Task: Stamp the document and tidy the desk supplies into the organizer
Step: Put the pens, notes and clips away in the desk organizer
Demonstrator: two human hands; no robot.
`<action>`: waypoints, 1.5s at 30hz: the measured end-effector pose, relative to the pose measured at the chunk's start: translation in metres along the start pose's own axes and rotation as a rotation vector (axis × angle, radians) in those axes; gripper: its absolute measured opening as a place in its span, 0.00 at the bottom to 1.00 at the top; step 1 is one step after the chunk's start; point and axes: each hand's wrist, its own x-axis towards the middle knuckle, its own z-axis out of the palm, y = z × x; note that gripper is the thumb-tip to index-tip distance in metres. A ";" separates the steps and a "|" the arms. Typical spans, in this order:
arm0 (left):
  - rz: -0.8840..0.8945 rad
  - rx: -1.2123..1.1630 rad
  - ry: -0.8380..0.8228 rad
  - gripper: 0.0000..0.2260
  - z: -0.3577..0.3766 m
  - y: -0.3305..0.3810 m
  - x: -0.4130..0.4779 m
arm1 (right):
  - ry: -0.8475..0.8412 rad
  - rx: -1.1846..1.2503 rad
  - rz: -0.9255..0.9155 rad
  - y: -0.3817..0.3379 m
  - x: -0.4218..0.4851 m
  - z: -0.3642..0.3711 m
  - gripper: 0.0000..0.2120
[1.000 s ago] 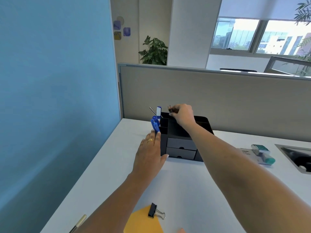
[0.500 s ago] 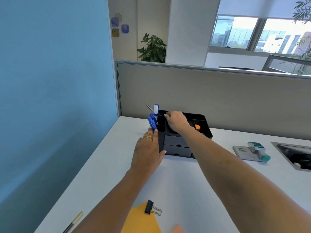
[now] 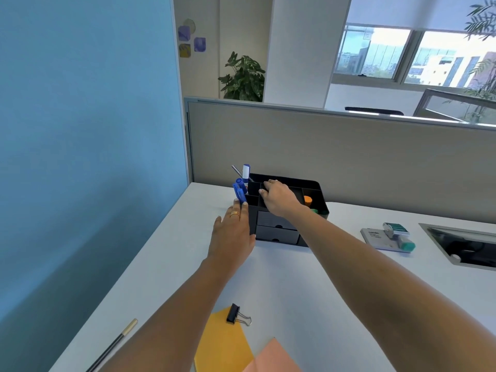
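Black pen (image 3: 115,342), pale cap, at counter (image 3: 330,296) near-left edge. Yellow sheet (image 3: 222,345) at near edge, black binder clip (image 3: 236,314) at its far corner, pink sheet (image 3: 272,358) just beside. Left grip (image 3: 232,234): fingers straight, laid along black organizer (image 3: 318,187) left wall. Blue markers (image 3: 239,193) upright in its left-end slots. Organizer near far edge, before partition (image 3: 349,157). Right grip (image 3: 279,198): fingers curled down into middle compartment; pinching anything, cannot tell. Orange cap (image 3: 307,200) in right compartment. Grey box (image 3: 375,237), teal-capped piece (image 3: 406,245) on top, toward right edge.
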 end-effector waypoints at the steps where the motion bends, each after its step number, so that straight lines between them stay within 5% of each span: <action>1: -0.009 0.006 -0.017 0.34 -0.001 0.001 0.000 | -0.003 -0.021 -0.023 -0.001 -0.005 -0.001 0.20; 15: -0.132 -0.179 -0.159 0.31 -0.009 -0.018 -0.095 | 0.138 0.098 -0.139 -0.017 -0.098 0.029 0.19; 29: -0.412 -0.146 0.004 0.23 -0.033 -0.108 -0.212 | -0.157 0.102 -0.568 -0.116 -0.202 0.113 0.16; 34: -0.478 -0.188 -0.075 0.20 -0.044 -0.130 -0.224 | -0.199 0.064 -0.648 -0.138 -0.209 0.136 0.20; 42: -0.275 -0.003 -0.106 0.17 -0.045 -0.136 -0.232 | -0.171 -0.083 -0.813 -0.138 -0.199 0.156 0.14; 45: -0.234 0.096 -0.176 0.29 -0.034 -0.149 -0.230 | -0.114 -0.163 -0.817 -0.129 -0.195 0.147 0.10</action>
